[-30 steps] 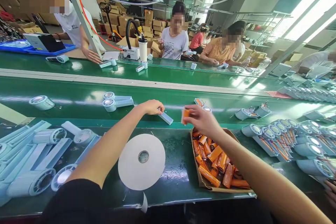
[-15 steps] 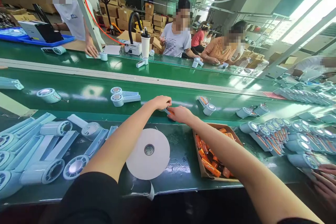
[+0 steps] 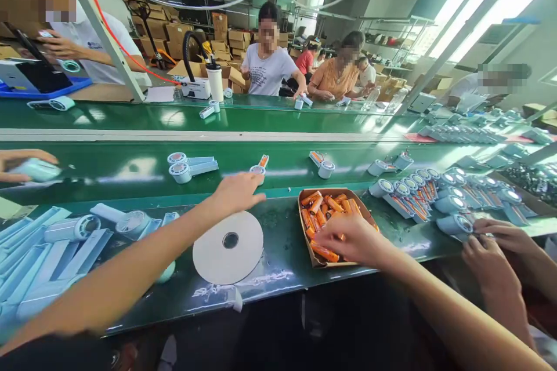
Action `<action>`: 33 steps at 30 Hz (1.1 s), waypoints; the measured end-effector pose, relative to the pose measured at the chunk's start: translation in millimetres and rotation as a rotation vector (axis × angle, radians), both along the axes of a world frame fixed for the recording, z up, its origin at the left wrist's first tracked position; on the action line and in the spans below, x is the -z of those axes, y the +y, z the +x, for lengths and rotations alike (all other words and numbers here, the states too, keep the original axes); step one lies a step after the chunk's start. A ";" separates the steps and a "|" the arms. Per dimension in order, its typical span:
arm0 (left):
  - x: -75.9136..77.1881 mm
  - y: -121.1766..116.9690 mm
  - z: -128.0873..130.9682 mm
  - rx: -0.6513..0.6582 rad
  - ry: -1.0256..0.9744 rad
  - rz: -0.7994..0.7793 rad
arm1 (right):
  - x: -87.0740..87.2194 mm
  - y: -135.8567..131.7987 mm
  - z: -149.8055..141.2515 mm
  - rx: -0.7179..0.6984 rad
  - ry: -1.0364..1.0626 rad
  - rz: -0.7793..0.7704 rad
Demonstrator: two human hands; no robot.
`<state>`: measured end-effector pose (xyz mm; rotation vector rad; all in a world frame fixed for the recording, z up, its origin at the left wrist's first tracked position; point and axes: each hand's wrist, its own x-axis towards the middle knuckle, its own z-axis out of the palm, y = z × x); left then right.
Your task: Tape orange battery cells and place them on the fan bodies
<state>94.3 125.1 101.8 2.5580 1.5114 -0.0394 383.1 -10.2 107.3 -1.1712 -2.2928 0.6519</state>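
Observation:
My left hand is over the near edge of the green belt, thumb and fingers apart, holding nothing. Just beyond its fingertips a light-blue fan housing lies on the belt, an orange battery in its handle. Part of that housing is hidden by the hand. My right hand reaches over the front of a cardboard box of orange batteries. Its fingers are stretched out, slightly blurred, near the batteries. Between my arms a large roll of white tape lies flat on the table.
Light-blue fan housings are piled at the left. Rows of housings with batteries stand at the right, beside a co-worker's hands. Another person's hand holds a housing at far left. More people sit across the belt.
My hands have parted. The fan housing they held together now lies on the belt with its battery. My right hand has moved back to the battery box; my left has drawn slightly back.

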 end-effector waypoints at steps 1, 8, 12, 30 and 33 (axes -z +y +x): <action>6.5 -23.5 -18.3 0.106 0.022 -0.042 | 7.1 -30.4 13.3 -0.045 0.048 -0.028; 68.5 -128.5 -111.6 0.256 -0.024 0.062 | 52.2 -130.8 15.5 0.090 0.299 -0.238; 78.8 -125.0 -108.7 0.148 0.050 0.081 | 53.9 -107.5 -22.4 0.119 0.462 -0.199; 62.4 -158.0 -39.6 -0.215 -0.767 0.288 | 83.3 -111.0 -62.2 -0.046 0.279 -0.208; 61.4 -157.5 -33.6 -0.168 -0.752 0.329 | 52.3 -66.2 -13.5 0.252 0.196 0.050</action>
